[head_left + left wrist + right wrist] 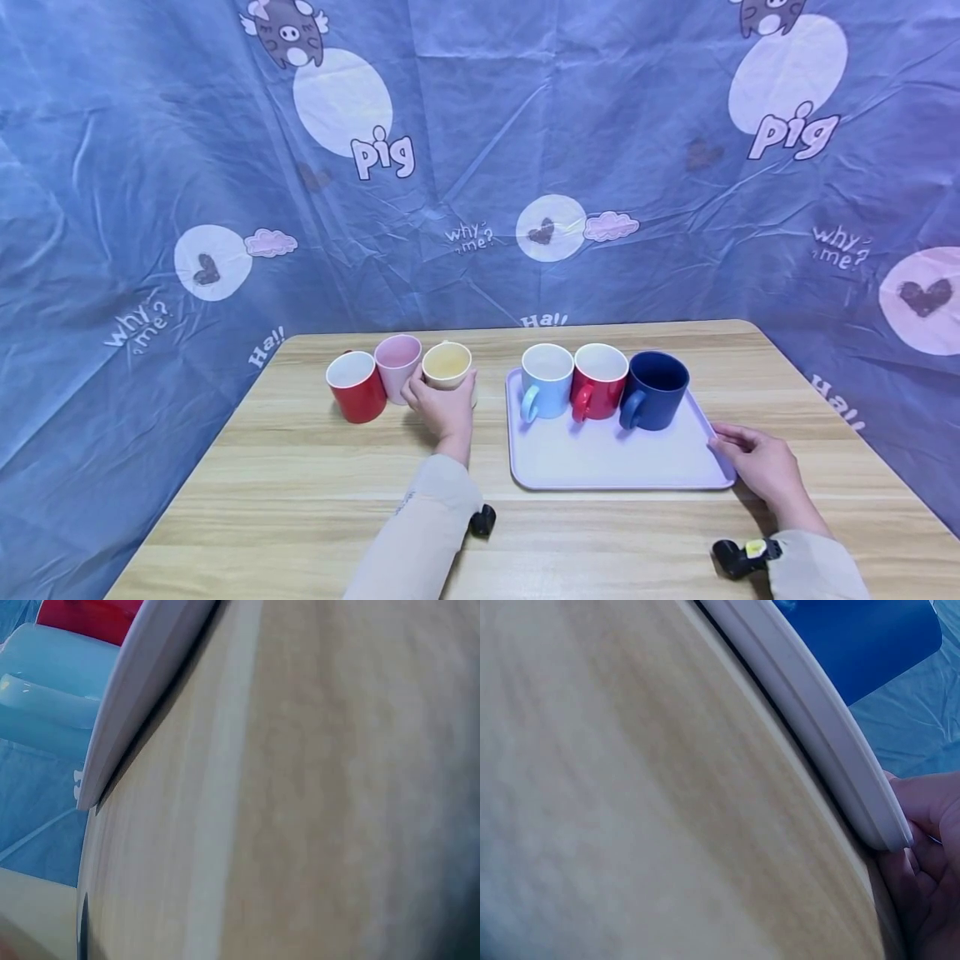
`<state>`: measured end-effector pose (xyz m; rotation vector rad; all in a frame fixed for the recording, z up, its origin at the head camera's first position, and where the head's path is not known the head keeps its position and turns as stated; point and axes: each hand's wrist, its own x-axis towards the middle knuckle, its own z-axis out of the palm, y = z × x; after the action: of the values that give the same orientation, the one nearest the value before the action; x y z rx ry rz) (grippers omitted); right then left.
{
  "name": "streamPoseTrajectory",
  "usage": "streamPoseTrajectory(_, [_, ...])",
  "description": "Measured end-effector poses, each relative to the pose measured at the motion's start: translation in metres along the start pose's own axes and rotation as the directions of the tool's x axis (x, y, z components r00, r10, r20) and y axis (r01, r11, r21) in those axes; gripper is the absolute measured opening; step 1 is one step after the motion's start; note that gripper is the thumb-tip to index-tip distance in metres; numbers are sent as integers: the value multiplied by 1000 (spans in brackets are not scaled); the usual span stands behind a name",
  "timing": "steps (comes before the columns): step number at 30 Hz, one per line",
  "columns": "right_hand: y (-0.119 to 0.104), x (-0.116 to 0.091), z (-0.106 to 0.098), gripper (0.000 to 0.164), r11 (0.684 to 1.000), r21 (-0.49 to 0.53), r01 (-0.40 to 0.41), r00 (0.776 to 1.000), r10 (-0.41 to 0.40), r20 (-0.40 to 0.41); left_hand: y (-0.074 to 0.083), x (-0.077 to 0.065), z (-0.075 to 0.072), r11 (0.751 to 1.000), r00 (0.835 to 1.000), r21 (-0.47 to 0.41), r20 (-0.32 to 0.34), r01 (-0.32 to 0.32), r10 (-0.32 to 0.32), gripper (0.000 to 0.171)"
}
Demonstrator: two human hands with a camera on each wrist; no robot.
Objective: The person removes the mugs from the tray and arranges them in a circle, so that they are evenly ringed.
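In the head view my left hand (444,410) grips a cream mug (447,363) from the near side, thumb and fingers around its body. Just left of it stand a pink mug (398,354) and a red mug (360,396) with a white inside. My right hand (767,467) holds the right edge of a pale lilac tray (570,462); the right wrist view has its thumb and fingers (922,799) at the rim. Along the tray's back stand a light blue mug (551,392), a second red mug (600,385) and a navy mug (660,392), handles toward me.
The wooden table (300,517) runs up to a blue printed cloth (465,125) hanging behind it. Black wrist devices sit at both sleeves, one by the left cuff (450,483). In the left wrist view the tray's raised rim (142,697) stands at upper left.
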<state>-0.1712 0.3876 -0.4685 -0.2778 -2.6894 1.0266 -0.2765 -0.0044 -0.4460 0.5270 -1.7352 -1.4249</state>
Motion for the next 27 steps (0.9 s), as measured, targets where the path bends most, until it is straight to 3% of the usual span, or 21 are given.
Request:
streamPoseTrajectory(7, [0, 0, 0, 43, 1000, -2, 7, 1000, -7, -2, -3, 1, 1, 1000, 1000, 25, -27, 11, -10, 84])
streamPoseTrajectory(19, [0, 1, 0, 43, 1000, 3, 25, 1000, -25, -3, -7, 3, 6, 997, 996, 70, -80, -32, 38, 85])
streamPoseTrajectory(27, [3, 0, 1, 42, 999, 21, 32, 999, -32, -9, -10, 4, 8, 994, 996, 108, -92, -7, 17, 88])
